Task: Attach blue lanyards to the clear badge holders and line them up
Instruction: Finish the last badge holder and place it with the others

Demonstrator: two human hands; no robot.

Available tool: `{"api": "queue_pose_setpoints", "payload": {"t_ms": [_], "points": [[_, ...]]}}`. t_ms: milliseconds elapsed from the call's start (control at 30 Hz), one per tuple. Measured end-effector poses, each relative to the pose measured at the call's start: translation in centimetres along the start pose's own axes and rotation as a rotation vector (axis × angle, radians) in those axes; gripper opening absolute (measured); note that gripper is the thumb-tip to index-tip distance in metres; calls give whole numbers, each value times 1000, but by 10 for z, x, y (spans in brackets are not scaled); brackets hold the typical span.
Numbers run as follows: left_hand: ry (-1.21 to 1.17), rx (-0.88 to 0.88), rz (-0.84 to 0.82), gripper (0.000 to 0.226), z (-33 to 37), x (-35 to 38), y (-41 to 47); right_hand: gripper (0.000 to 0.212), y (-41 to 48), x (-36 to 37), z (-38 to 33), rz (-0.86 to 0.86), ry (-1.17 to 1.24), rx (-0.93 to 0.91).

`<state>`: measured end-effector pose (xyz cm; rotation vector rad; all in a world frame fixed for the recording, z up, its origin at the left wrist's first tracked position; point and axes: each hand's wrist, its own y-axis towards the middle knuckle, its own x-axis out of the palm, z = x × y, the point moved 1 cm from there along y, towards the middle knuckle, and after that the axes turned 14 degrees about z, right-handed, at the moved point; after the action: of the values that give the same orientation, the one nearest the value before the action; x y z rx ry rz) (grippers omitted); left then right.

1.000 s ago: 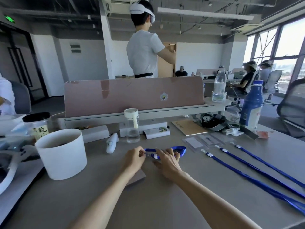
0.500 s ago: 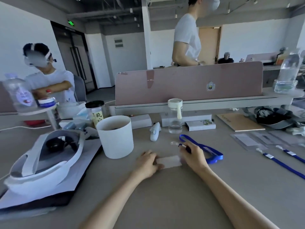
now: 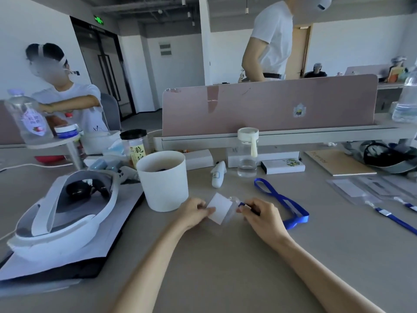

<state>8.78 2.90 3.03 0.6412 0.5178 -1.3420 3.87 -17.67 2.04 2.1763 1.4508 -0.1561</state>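
Left hand (image 3: 193,213) pinches the clear badge holder (image 3: 219,208) by its left edge, low over the desk (image 3: 225,258). Right hand (image 3: 262,215) pinches the blue lanyard (image 3: 284,203) at its clip end, against the holder's other edge, with the strap looped on the desk behind. A white cup (image 3: 164,180) stands beyond, to the left.

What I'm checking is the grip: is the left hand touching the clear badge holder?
Touching. The head view shows the left hand pinching the left edge of the clear badge holder, with no gap between them.
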Motion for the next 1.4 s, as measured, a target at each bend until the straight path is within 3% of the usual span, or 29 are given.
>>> {"api": "queue_pose_setpoints", "payload": {"t_ms": [100,167,267,333,500,633,733,800,933,1167,1400], "points": [[-383,-26,229,25,-8,3,-14,12,-6,-1,-11,-1,208,141],[-584,-100,276,18,-8,4,-17,10,-10,2,-18,-14,328,247],[-891,-259,199,9,-6,6,-16,10,-16,6,-24,-46,415,329],[-1077,-334,111,16,-4,7,-16,8,-19,7,-25,-22,440,351],[-1330,-390,109,22,3,6,-16,13,-14,3,-22,131,475,403],[-1432,-360,60,18,8,2,-19,16,-13,3,-20,98,487,457],[-1492,-347,16,7,12,0,-22,19,-17,6,-22,6,407,372],[-1498,-343,-10,13,13,0,-24,19,-20,8,-25,-54,341,318],[-1426,-333,-66,19,13,2,-28,21,-25,11,-30,-135,281,270],[-1239,-295,-5,21,14,6,-30,20,-24,7,-30,-140,299,276],[-1224,-299,-26,26,13,8,-30,21,-26,9,-31,-171,285,261]]}}
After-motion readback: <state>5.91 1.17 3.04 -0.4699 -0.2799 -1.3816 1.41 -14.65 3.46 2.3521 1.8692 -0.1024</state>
